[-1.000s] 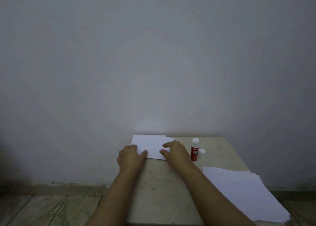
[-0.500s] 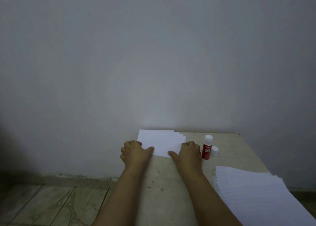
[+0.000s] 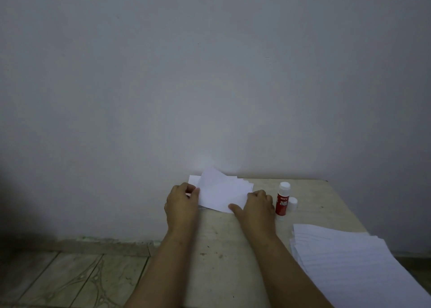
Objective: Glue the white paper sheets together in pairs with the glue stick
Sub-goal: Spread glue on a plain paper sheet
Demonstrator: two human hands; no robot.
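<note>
A small pile of white paper sheets [image 3: 221,192] lies at the table's far left corner against the wall. Its top sheet is lifted and tilted at the left end. My left hand [image 3: 183,200] pinches that sheet's left edge. My right hand [image 3: 255,202] rests on the pile's near right corner, fingers flat. A red glue stick [image 3: 281,204] stands upright just right of my right hand, with its white cap [image 3: 293,203] beside it. A larger fanned stack of white sheets [image 3: 349,258] lies at the near right.
The beige table [image 3: 228,249] is small, with its left edge dropping to a tiled floor [image 3: 70,279]. A plain grey wall [image 3: 210,74] stands directly behind the table.
The top sheet of the far pile has been lifted and skewed at its left end by my left hand. My right hand stays on the pile's near right corner.
</note>
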